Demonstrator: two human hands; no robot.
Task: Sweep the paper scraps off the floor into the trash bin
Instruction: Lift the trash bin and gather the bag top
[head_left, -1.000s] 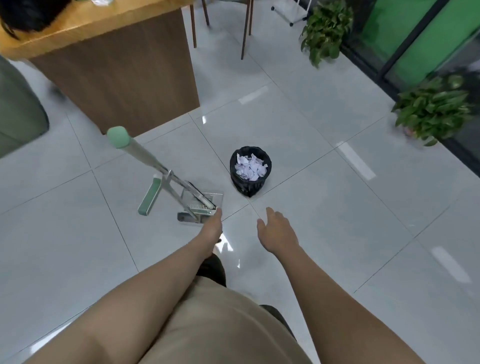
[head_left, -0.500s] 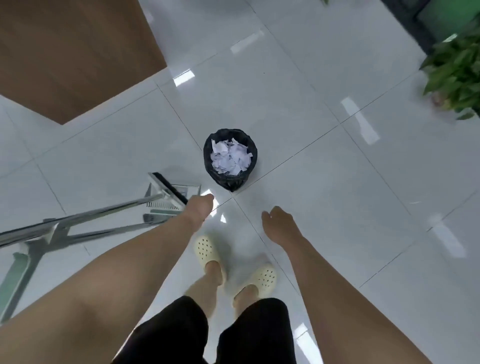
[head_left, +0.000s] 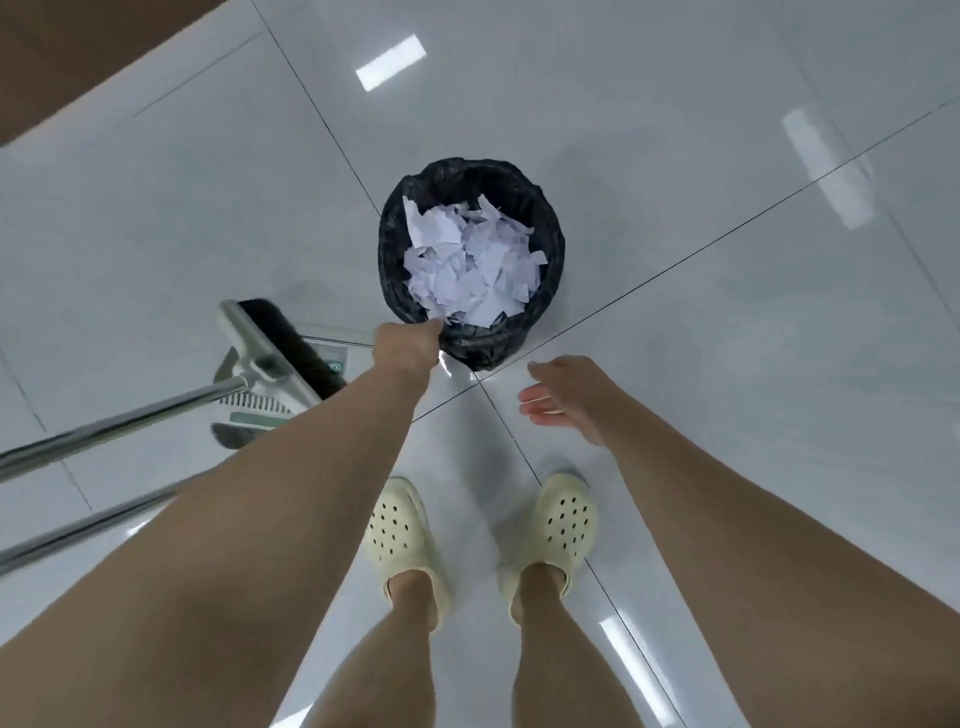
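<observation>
Scraps (head_left: 470, 262): white torn paper, heaped inside the bin (head_left: 548, 244), filling it close to the rim. Bin: small, round, lined with a black bag, standing upright on the floor (head_left: 727, 364) where four tile seams meet, just ahead of the person's feet.

Left hand (head_left: 406, 345): at the bin's near-left rim, fingers curled down onto the bag edge; it appears to pinch the liner, though the fingertips are partly hidden behind the knuckles.

Right hand (head_left: 563, 397): near the bin's right side, apart from it, palm turned inward, fingers loosely extended and holding nothing.

Broom (head_left: 283, 345): black bristles, grey head, lying left of the bin over the dustpan (head_left: 249, 415). Two metal handles run from them toward the lower left edge of the view, passing behind the left forearm.

Clogs (head_left: 400, 525): pale yellow, both flat on the tiles. Brown wooden panel (head_left: 67, 57) at upper left.
</observation>
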